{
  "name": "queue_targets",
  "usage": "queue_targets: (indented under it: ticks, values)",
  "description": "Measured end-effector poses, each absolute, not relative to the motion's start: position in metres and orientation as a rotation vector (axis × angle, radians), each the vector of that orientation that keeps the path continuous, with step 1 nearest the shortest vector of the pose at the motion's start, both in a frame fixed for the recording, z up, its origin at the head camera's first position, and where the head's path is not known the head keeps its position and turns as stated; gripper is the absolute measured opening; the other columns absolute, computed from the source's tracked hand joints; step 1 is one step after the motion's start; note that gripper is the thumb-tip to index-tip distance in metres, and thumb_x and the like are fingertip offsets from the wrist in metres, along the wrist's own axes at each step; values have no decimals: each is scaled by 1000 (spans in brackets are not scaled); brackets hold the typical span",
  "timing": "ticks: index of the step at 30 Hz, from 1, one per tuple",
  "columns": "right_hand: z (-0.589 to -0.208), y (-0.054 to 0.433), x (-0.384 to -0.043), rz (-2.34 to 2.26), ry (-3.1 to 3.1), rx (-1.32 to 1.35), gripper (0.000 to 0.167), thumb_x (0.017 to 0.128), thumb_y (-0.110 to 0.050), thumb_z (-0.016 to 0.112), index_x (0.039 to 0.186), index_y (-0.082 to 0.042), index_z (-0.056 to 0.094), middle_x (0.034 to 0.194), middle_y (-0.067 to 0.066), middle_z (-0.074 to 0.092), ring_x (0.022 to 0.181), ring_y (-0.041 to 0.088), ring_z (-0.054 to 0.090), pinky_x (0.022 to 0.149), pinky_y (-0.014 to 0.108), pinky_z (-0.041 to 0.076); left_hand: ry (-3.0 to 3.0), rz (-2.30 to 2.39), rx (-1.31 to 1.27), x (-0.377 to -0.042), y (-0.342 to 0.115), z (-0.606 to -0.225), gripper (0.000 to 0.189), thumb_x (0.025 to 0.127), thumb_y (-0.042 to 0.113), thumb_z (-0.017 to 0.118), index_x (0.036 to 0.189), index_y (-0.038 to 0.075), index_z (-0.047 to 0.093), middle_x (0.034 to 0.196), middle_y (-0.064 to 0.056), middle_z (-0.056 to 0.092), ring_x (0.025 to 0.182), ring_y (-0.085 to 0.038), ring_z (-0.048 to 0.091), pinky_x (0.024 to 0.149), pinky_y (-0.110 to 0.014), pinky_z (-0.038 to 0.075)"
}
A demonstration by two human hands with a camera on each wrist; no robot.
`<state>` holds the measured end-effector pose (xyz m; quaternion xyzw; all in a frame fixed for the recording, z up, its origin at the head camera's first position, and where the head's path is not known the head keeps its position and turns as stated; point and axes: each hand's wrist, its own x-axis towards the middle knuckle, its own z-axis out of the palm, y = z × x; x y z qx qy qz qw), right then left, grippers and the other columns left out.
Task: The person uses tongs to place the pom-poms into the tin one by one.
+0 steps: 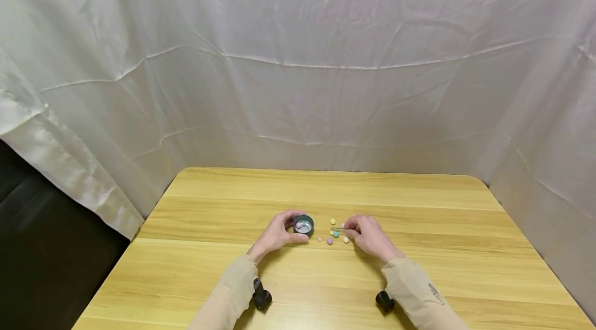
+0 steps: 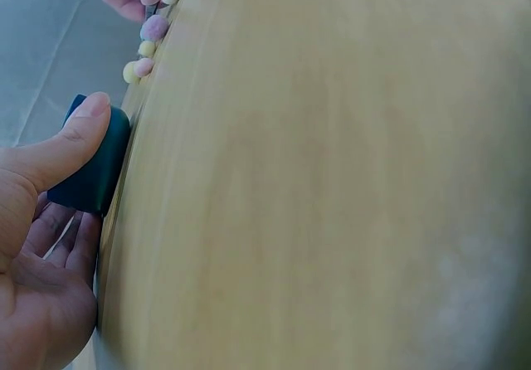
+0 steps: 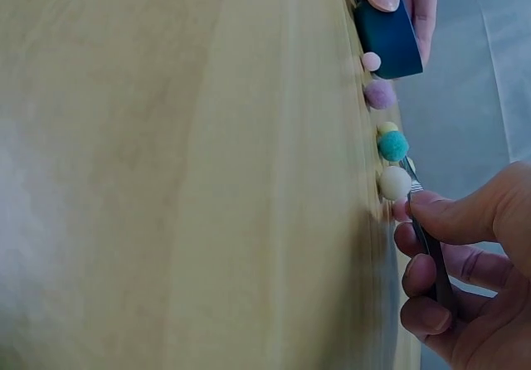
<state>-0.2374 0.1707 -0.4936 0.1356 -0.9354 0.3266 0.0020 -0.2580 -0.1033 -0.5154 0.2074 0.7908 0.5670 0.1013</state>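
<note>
My left hand (image 1: pixel 277 233) holds a small dark round dish (image 1: pixel 311 221) between thumb and fingers on the table. A pink pompom (image 1: pixel 299 225) and a small teal pompom (image 1: pixel 304 224) lie inside it. To the right, my right hand (image 1: pixel 369 237) pinches metal tweezers (image 3: pixel 433 254), their tips pointing left among loose pompoms. Near those tips are a teal pompom (image 3: pixel 392 146) and a cream pompom (image 3: pixel 395 183); whether the tips touch any pompom, I cannot tell. A purple pompom (image 1: pixel 329 241) and a tiny pink pompom (image 1: pixel 319 239) lie nearer the dish.
A yellow pompom (image 1: pixel 332 221) lies behind the tweezer tips, with a smaller yellow pompom (image 1: pixel 331 233) beside the teal one. Another pink pompom (image 1: pixel 343 225) is partly hidden by the right hand. The wooden table (image 1: pixel 209 216) is bordered by a pale curtain (image 1: pixel 326 107).
</note>
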Motion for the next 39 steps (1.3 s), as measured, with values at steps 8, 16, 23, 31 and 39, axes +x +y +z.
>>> queue_targets:
  ticks: [8, 16, 23, 31, 39]
  values:
    - [-495, 169, -238, 1024, -2926, 417, 6, 91, -3, 70, 93, -6, 75, 88, 3, 72, 73, 8, 55, 64, 21, 44, 2340, 1674, 617, -258, -103, -515, 59, 82, 7, 83, 135, 0, 58, 132, -22, 62, 122, -37, 62, 105, -48, 51]
    - [-495, 169, -237, 1020, -2938, 410, 6, 92, -4, 70, 93, -7, 75, 87, 2, 72, 73, 7, 55, 64, 21, 43, 2347, 1671, 611, -258, -103, -515, 60, 82, 7, 83, 135, 0, 58, 132, -21, 63, 121, -36, 63, 105, -47, 51]
    - [-494, 169, -238, 1026, -2937, 421, 7, 93, -3, 68, 95, -6, 75, 85, 2, 71, 72, 8, 54, 64, 22, 43, 2349, 1669, 616, -259, -103, -516, 59, 82, 7, 83, 135, 0, 58, 131, -21, 63, 121, -36, 63, 105, -47, 51]
    - [-493, 169, -239, 1045, -2936, 411, 8, 94, -4, 67, 95, -6, 75, 88, 3, 73, 72, 9, 54, 64, 22, 44, 2342, 1669, 631, -260, -103, -516, 61, 82, 7, 83, 136, -1, 57, 132, -22, 63, 122, -37, 62, 104, -47, 52]
    - [-493, 169, -241, 1020, -2923, 428, 7, 94, -5, 68, 94, -8, 74, 86, 1, 73, 74, 9, 56, 65, 23, 45, 2327, 1676, 615, -260, -104, -517, 62, 81, 5, 83, 137, -1, 57, 132, -21, 63, 122, -36, 62, 105, -44, 52]
